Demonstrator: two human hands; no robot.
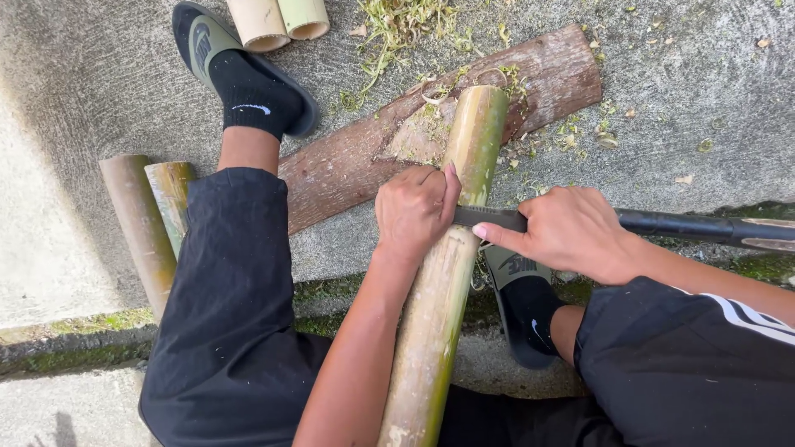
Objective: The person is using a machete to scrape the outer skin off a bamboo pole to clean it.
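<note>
Your left hand gripped the bamboo pole at the centre of the frame, fingers curled tight together around it. Your right hand lay just right of it, fingers wrapped on a dark blade set across the pole, forefinger stretched along the blade's back. The pole ran from the bottom centre up to a bark slab, and its top end rested on that slab.

Green shavings littered the concrete at the top centre. Two cut bamboo pieces sat at the top edge, two more at the left beside your leg. Your sandalled feet flanked the pole, one upper left, one lower right under your wrist.

The blade's edge was hidden between your hands. The tool's handle ran off the right edge. The pole's lower end was cut off by the frame.
</note>
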